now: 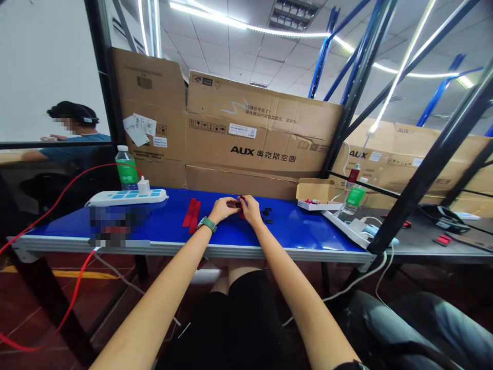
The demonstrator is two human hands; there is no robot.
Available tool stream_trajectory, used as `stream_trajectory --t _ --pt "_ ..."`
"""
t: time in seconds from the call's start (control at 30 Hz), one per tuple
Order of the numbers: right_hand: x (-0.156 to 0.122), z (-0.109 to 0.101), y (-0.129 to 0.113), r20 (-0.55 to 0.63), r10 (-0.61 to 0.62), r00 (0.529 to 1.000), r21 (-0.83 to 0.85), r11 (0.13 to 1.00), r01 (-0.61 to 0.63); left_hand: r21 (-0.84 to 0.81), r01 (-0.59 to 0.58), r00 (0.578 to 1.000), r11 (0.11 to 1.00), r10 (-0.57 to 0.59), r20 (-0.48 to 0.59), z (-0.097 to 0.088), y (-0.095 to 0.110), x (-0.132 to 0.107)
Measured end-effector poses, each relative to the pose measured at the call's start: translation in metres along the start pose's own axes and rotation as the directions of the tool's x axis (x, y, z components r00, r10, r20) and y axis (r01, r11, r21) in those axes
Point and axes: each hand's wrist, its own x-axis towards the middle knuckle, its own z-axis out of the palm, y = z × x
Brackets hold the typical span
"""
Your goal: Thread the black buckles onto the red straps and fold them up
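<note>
My left hand (222, 209) and my right hand (250, 209) meet over the middle of a blue-topped table (269, 234). Their fingers pinch a small red-and-black item (239, 204), which is partly hidden by them. Its exact form is too small to tell. Left of my left hand lie two long red straps (191, 216). Several small black pieces (266, 215) sit just right of my right hand. A green-strapped watch (207, 224) is on my left wrist.
A white power strip (127, 198) and a green-labelled water bottle (126, 168) stand at the table's left. An open small carton (316, 192) is at the right. Large cardboard boxes (246, 128) form the back, black rack posts stand right, and a person (73, 133) sits far left.
</note>
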Motion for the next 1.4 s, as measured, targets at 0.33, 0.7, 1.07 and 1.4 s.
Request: stream_trajectory --t 0.33,0.7,1.07,1.4 --pt "-0.005 0.011 0.013 0.084 -0.070 0.994 -0.157 0.984 0.083 -0.029 -0.032 0.997 0.999 0.030 -0.068 -0.004 -0.007 0.005" --pt "-0.002 0.004 0.010 0.026 0.059 0.998 0.047 0.997 -0.061 0.142 -0.099 0.992 0.985 0.109 -0.064 -0.004 0.000 0.002" --pt "-0.005 -0.007 -0.008 -0.010 0.171 0.985 0.168 0.972 -0.166 0.049 -0.104 0.993 0.993 0.107 -0.043 -0.002 0.009 0.000" --pt "-0.005 -0.003 -0.007 0.169 -0.004 0.986 0.004 1.000 0.004 -0.356 0.085 0.986 0.931 -0.130 -0.103 0.001 0.001 0.004"
